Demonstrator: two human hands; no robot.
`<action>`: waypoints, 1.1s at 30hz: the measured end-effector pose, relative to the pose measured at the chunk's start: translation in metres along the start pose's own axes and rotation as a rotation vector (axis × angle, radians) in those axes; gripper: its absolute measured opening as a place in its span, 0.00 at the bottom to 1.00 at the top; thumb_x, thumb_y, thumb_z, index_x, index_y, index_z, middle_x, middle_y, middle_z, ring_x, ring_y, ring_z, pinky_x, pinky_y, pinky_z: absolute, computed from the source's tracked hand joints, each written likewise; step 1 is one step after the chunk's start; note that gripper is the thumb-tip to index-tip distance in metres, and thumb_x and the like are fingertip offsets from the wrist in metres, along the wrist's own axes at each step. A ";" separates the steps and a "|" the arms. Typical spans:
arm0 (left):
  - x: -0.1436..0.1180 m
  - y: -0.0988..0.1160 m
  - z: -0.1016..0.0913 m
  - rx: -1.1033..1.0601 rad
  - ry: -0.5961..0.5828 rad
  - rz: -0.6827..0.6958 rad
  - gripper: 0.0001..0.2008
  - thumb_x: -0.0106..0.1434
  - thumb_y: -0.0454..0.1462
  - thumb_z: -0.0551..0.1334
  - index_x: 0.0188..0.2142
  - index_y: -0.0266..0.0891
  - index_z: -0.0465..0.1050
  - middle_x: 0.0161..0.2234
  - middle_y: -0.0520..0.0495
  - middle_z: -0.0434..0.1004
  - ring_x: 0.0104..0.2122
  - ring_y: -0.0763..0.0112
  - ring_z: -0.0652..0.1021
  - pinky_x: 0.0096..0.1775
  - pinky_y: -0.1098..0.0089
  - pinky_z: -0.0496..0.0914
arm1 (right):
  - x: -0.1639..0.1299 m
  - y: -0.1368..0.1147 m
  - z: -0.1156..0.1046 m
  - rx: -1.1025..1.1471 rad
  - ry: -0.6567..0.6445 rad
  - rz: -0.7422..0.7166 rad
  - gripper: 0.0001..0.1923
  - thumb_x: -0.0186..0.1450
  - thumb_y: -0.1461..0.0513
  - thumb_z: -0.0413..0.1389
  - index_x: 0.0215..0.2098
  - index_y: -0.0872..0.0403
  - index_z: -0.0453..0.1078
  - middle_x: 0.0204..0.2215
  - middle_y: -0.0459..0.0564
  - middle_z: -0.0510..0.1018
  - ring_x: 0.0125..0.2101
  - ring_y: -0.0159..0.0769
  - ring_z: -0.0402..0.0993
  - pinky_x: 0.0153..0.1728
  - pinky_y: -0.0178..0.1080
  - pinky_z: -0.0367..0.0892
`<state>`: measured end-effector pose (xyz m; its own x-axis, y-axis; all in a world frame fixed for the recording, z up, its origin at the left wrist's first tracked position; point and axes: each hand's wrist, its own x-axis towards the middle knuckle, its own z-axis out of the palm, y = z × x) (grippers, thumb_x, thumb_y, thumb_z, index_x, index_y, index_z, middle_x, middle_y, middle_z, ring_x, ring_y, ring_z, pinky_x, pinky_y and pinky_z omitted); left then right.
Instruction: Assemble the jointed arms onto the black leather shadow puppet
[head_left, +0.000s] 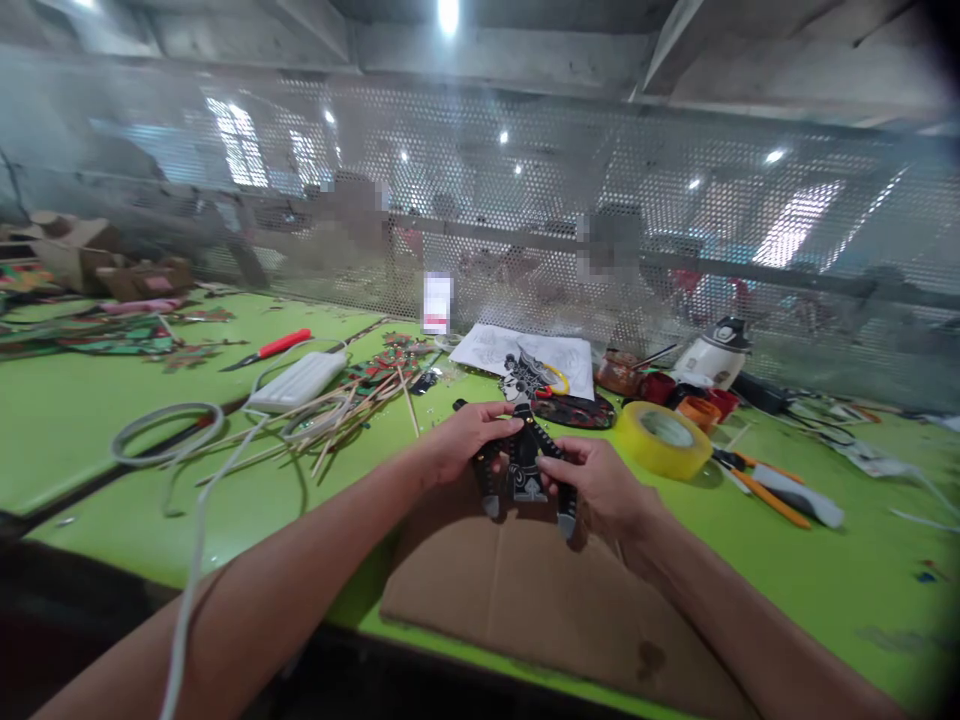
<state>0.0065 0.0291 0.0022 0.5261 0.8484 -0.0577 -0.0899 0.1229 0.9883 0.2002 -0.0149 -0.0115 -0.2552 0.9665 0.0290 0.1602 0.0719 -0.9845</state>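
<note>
Both hands hold a jointed black shadow puppet (529, 470) with cut-out patterns, small gold-coloured fasteners and grey ends on its limbs. My left hand (466, 440) pinches its upper left part between thumb and fingers. On the other side, the fingers of my right hand (592, 478) close on the right limb. Beneath the hands lies a flat sheet of brown cardboard (517, 590). Just beyond the puppet, a black-and-white cut-out head (523, 372) rests on white printed paper (472, 348), beside yellow-handled scissors (556, 382).
Right of my hands are a roll of yellow tape (634, 440), orange-handled pliers (776, 495) and paint jars (701, 412). To the left lie thin wooden sticks (322, 440), a white power strip (300, 380), a red-handled knife (281, 345) and a white cable (196, 560). Perforated mesh (487, 200) stands behind.
</note>
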 end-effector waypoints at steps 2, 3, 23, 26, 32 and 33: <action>0.001 -0.002 0.000 -0.056 -0.001 -0.009 0.15 0.56 0.42 0.68 0.37 0.32 0.74 0.26 0.47 0.74 0.18 0.79 0.70 0.21 0.75 0.66 | 0.001 0.002 -0.001 0.009 0.030 -0.005 0.14 0.56 0.54 0.61 0.24 0.56 0.69 0.19 0.44 0.72 0.20 0.28 0.65 0.23 0.33 0.60; 0.001 -0.003 0.001 -0.087 0.004 -0.017 0.15 0.55 0.42 0.68 0.35 0.32 0.74 0.26 0.47 0.74 0.19 0.77 0.71 0.22 0.74 0.67 | 0.002 0.002 -0.001 0.015 0.043 -0.005 0.14 0.56 0.54 0.61 0.24 0.56 0.69 0.20 0.44 0.72 0.20 0.28 0.65 0.23 0.33 0.60; -0.004 -0.005 0.008 -0.111 -0.085 -0.125 0.19 0.40 0.37 0.76 0.30 0.30 0.76 0.26 0.44 0.79 0.23 0.68 0.77 0.31 0.66 0.72 | -0.001 -0.010 -0.003 0.113 0.087 0.093 0.16 0.52 0.53 0.64 0.25 0.57 0.70 0.18 0.45 0.74 0.19 0.28 0.66 0.21 0.32 0.59; -0.005 0.000 0.008 -0.089 -0.040 -0.094 0.19 0.38 0.38 0.76 0.28 0.30 0.75 0.25 0.47 0.78 0.22 0.72 0.75 0.30 0.70 0.70 | -0.005 -0.013 -0.005 0.077 -0.051 0.178 0.13 0.52 0.55 0.64 0.26 0.57 0.70 0.20 0.48 0.77 0.19 0.29 0.69 0.21 0.32 0.61; -0.005 0.001 0.004 -0.082 -0.057 -0.105 0.19 0.39 0.37 0.75 0.29 0.31 0.73 0.25 0.48 0.76 0.23 0.72 0.75 0.30 0.70 0.69 | -0.007 -0.017 -0.005 0.099 -0.086 0.147 0.12 0.54 0.57 0.64 0.27 0.58 0.72 0.21 0.48 0.78 0.21 0.27 0.69 0.24 0.31 0.63; -0.004 0.000 0.003 -0.081 -0.071 -0.109 0.18 0.39 0.35 0.74 0.29 0.31 0.72 0.25 0.48 0.76 0.23 0.72 0.75 0.30 0.70 0.69 | -0.007 -0.018 -0.006 0.100 -0.100 0.142 0.12 0.54 0.57 0.64 0.28 0.59 0.73 0.21 0.49 0.78 0.21 0.27 0.69 0.24 0.31 0.63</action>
<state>0.0065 0.0240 0.0031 0.5943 0.7900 -0.1508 -0.0954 0.2554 0.9621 0.2046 -0.0215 0.0066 -0.3305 0.9357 -0.1235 0.1073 -0.0928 -0.9899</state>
